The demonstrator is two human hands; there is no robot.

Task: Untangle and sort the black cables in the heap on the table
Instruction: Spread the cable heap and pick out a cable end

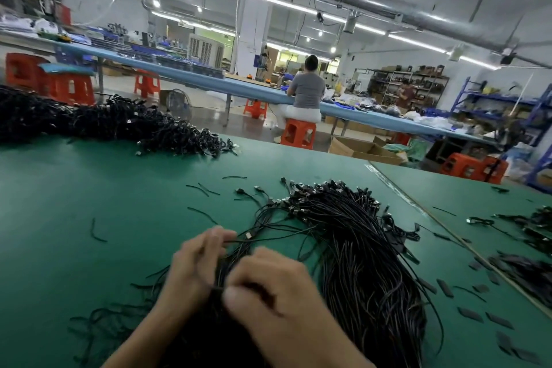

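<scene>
A thick bundle of black cables (pixel 358 254) lies on the green table (pixel 104 203), its metal-tipped plugs fanned out at the far end. My left hand (pixel 194 263) grips a few loose cable strands that run off towards the bundle. My right hand (pixel 274 299) is curled beside it, thumb and fingers pinching the same strands close to my body. A large tangled heap of black cables (pixel 104 119) sits at the far left of the table.
Short black cable ties and flat black sleeves (pixel 469 315) are scattered over the table. More cables (pixel 534 227) lie on the adjoining table at right. A person (pixel 307 89) sits on an orange stool beyond the table edge.
</scene>
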